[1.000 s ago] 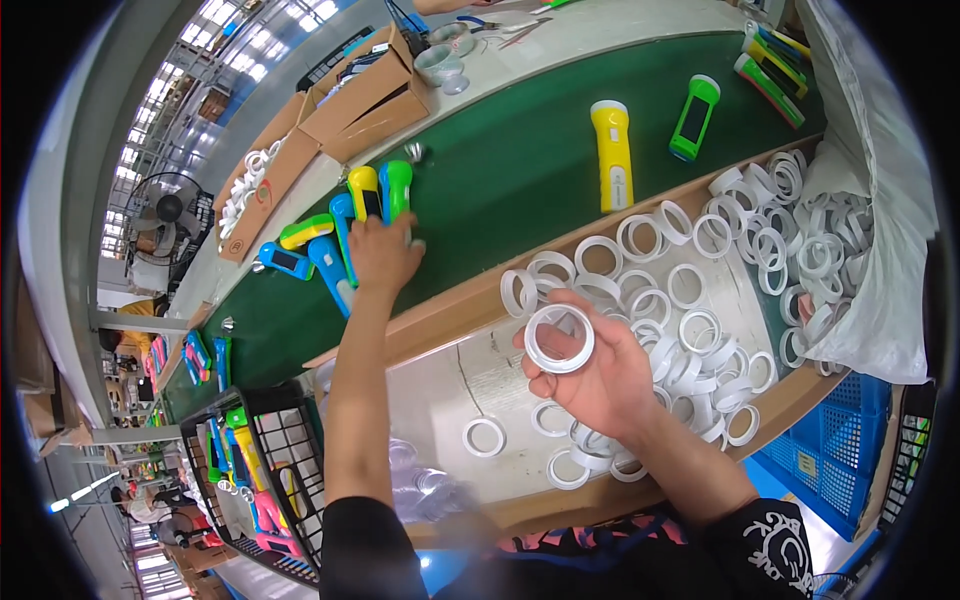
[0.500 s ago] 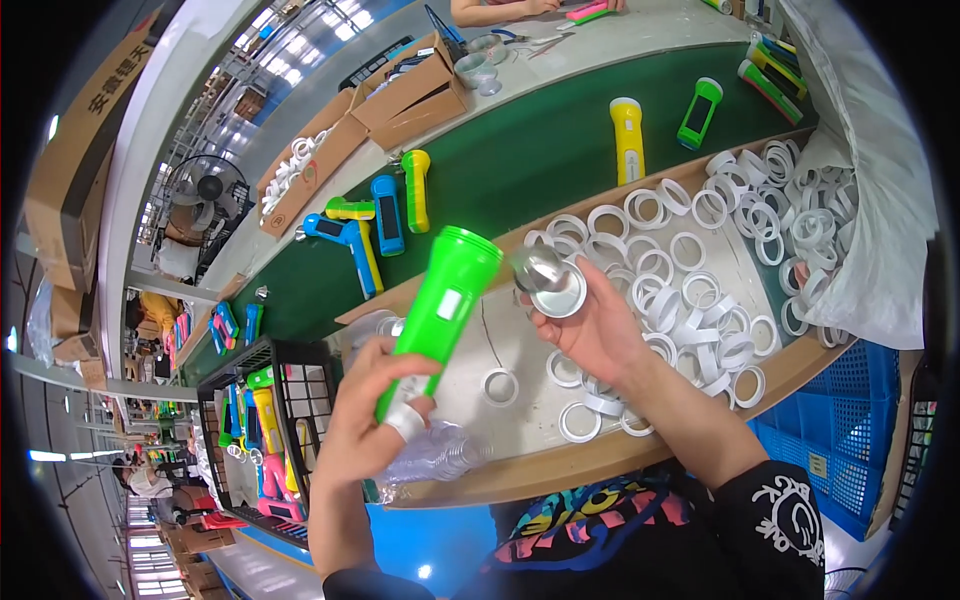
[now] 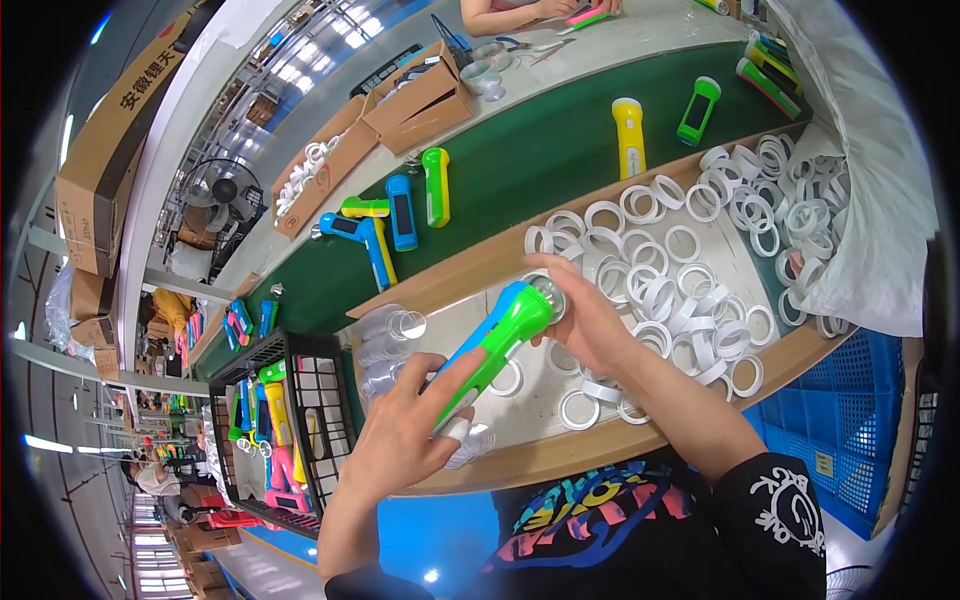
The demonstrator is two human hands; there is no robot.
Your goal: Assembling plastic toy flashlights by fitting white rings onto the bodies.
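Observation:
My left hand [image 3: 395,440] is wrapped round the body of a green and blue flashlight [image 3: 505,335], its head tilted up to the right. At that head, my right hand [image 3: 592,328] grips a shiny silver reflector cup [image 3: 547,291] against the open end; its fingers partly cover the cup, so how far it sits inside cannot be told. Below both hands lies a shallow cardboard tray [image 3: 590,452]. White plastic rings [image 3: 655,300] are heaped in its right part, and clear round lenses [image 3: 375,350] are stacked at its left.
Finished-looking flashlights [image 3: 402,212] lie on the green belt [image 3: 520,150] beyond the tray. A black basket [image 3: 315,400] of colourful flashlights stands left, a blue crate [image 3: 830,430] right. Cardboard boxes [image 3: 425,105] and another person's hands [image 3: 560,10] are across the belt.
The flashlight has tilted and moved right toward my right hand, showing its blue side. The reflector, held apart before, is now at the flashlight's head.

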